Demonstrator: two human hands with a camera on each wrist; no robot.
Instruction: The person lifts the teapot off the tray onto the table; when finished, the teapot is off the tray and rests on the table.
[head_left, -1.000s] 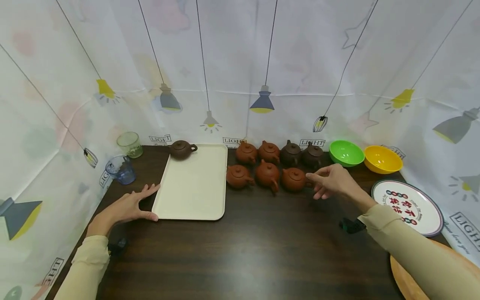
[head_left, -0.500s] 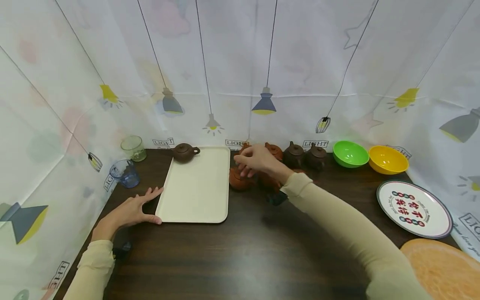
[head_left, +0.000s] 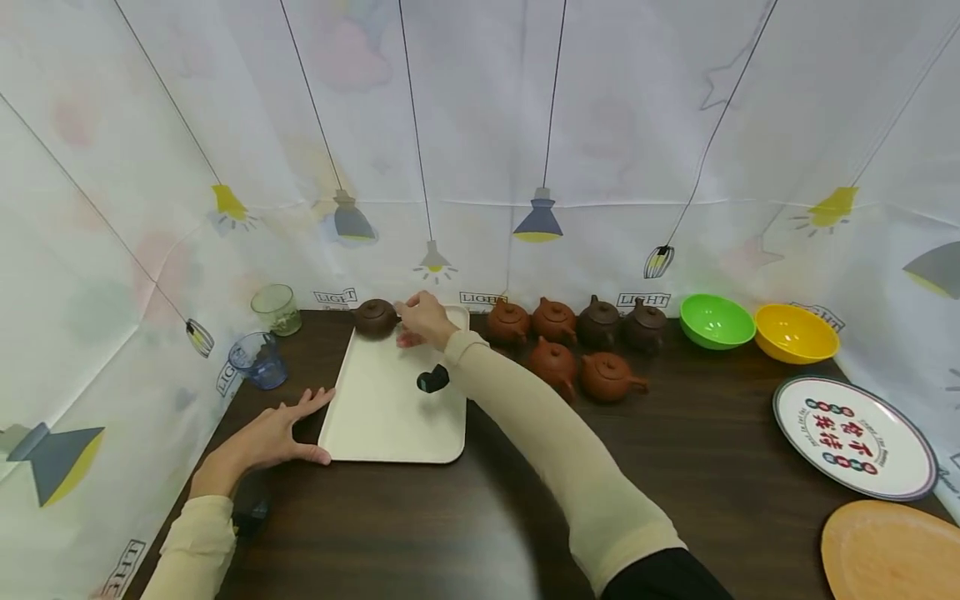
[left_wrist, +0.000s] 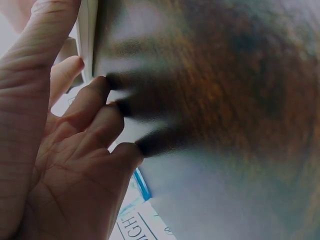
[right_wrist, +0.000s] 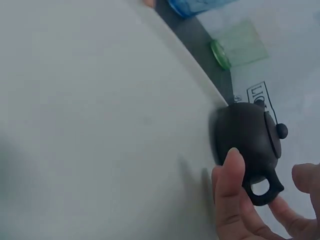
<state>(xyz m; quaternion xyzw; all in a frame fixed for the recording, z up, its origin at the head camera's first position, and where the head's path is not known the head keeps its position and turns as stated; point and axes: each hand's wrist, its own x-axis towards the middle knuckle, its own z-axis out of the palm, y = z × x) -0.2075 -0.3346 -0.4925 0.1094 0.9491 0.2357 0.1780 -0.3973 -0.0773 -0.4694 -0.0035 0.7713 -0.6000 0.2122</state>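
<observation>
A dark brown teapot (head_left: pixel 372 317) (right_wrist: pixel 247 137) stands at the far left corner of a cream tray (head_left: pixel 390 408) (right_wrist: pixel 100 125) on a dark wooden table (head_left: pixel 525 500). My right hand (head_left: pixel 408 322) (right_wrist: pixel 265 197) has crossed over the tray to it, and thumb and fingers close around the pot's loop handle. My left hand (head_left: pixel 296 421) (left_wrist: pixel 90 130) lies flat on the table, fingers straight, with the thumb against the tray's near left corner. Two rows of red-brown and dark teapots (head_left: pixel 555 318) stand right of the tray. My right forearm hides the spot at the front row's left end.
A green glass (head_left: pixel 276 308) and a blue glass (head_left: pixel 258 360) stand left of the tray. At the right are a green bowl (head_left: pixel 716 321), a yellow bowl (head_left: pixel 795 333), a patterned plate (head_left: pixel 855 437) and an orange plate (head_left: pixel 892 554). A printed curtain walls the table.
My right hand swept left from the right end of the teapots, over them, to the dark teapot on the tray. My left hand stayed at the tray's corner.
</observation>
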